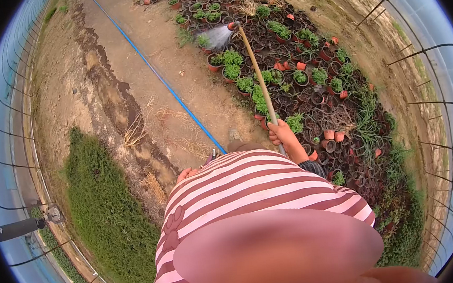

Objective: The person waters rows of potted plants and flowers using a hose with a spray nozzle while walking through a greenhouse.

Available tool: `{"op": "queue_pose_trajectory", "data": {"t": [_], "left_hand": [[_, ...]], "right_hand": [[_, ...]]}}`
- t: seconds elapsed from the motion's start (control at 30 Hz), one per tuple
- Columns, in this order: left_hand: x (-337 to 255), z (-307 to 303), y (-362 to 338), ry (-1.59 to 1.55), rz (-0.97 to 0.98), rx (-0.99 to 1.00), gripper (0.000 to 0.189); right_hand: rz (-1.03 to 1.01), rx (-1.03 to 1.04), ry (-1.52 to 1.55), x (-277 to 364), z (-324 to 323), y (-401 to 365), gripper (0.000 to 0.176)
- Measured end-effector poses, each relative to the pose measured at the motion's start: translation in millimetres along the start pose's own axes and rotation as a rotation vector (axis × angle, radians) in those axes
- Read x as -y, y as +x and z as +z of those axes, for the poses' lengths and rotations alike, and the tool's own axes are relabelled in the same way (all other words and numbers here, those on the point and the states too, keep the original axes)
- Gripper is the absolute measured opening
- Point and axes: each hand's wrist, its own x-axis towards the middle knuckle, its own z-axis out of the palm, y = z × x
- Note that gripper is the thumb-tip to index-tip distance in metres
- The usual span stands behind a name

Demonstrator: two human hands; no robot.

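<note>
My right hand is closed around the lower part of a long watering wand. The wand reaches forward from my body, tan at its far part and greyer near my grip. At its tip a reddish spray head throws a white fan of water to the left, over potted green plants at the bed's edge. My left hand shows only in small part beside the striped top; the top hides most of its fingers. A small dark and metallic object lies near it, too small to name.
A blue hose runs along the dirt path toward my feet. Many pots, some with green plants, others bare or tipped, fill the right side. Dense low greenery grows at left. Curved film walls stand on both sides.
</note>
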Motion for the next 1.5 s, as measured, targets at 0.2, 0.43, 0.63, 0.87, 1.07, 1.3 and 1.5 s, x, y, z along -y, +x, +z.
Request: {"op": "queue_pose_trajectory", "data": {"t": [0.2,0.43,0.63,0.87,1.07,1.3,1.5], "left_hand": [[-54,67,40,0.039,-0.05,0.003,0.02],[-96,109,74,0.045,-0.085,-0.004,0.02],[-134,125,97,0.04,-0.099,0.0,0.02],[-210,142,129,0.076,-0.11,0.015,0.02],[-315,146,139,0.096,-0.104,0.017,0.02],[-426,144,131,-0.367,-0.385,0.245,0.022],[-487,157,132,-0.332,-0.363,0.101,0.021]], "right_hand": [[-0.045,-0.097,0.086,54,-23,49,0.015],[-0.066,-0.3,0.007,104,-45,77,0.019],[-0.075,-0.416,-0.059,115,-47,100,0.019],[-0.175,-0.38,0.054,146,1,137,0.018],[-0.163,-0.435,0.001,176,74,189,0.014],[-0.139,-0.631,-0.172,195,148,237,0.014],[-0.141,-0.824,-0.224,176,165,260,0.017]]}}
